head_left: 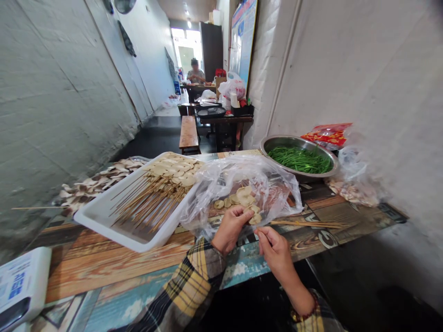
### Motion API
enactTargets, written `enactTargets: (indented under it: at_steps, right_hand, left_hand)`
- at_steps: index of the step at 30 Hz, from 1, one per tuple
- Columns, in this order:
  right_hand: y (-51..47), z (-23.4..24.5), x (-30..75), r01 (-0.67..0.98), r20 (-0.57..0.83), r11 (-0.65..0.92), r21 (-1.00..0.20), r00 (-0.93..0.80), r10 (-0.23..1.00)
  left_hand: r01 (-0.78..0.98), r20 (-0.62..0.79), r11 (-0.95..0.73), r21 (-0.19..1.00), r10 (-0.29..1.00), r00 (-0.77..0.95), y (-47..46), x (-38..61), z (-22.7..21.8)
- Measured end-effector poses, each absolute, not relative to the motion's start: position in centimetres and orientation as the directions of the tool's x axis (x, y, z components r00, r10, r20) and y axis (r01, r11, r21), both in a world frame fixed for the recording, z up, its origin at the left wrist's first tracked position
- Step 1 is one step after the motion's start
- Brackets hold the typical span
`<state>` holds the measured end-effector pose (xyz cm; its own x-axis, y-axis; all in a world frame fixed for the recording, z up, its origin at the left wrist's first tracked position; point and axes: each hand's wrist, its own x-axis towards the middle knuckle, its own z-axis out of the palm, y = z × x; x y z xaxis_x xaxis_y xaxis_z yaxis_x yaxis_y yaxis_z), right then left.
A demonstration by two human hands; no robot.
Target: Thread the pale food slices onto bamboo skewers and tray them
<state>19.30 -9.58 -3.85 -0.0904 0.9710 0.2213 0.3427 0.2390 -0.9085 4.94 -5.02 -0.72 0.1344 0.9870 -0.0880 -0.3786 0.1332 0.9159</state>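
My left hand (231, 228) reaches into an open clear plastic bag (221, 184) and pinches pale round food slices (254, 215). More slices (242, 197) lie loose in the bag. My right hand (275, 249) is closed, and a thin bamboo skewer (304, 223) runs from its fingers to the right. Both hands sit at the table's near edge, close together. A white tray (104, 216) to the left holds several skewers (155, 198) threaded with the same pale slices.
A second tray of mushroom skewers (93, 182) lies behind the white one. A steel bowl of green stems (299, 159) and bagged food (349, 191) stand by the right wall. A white box (20, 286) sits at the lower left. A person sits at a far table (195, 74).
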Motion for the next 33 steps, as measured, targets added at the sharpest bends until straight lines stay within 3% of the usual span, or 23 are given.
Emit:
enactTargets:
  at_steps: [4,13,27,33]
  right_hand:
    - [-9.6,-3.8,19.3,0.340,0.223,0.238,-0.910,-0.083,0.971]
    - [-9.7,-3.7,19.4,0.371,0.218,0.258,-0.892,-0.147,0.965]
    - [-9.7,-3.7,19.6,0.381,0.191,0.240,-0.893,-0.161,0.968]
    - [-9.7,-3.7,19.5,0.378,0.190,0.240,-0.894,-0.165,0.968]
  left_hand:
    - [-0.413,-0.090,0.154,0.898,0.982,0.169,-5.1,4.9,-0.2]
    - [-0.517,-0.132,0.137,0.845,0.990,0.046,-4.4,4.0,0.4]
    - [-0.449,-0.120,0.118,0.886,0.992,0.024,-4.3,4.0,-0.3]
    - [-0.505,-0.101,0.095,0.858,0.995,0.014,-4.3,3.5,0.5]
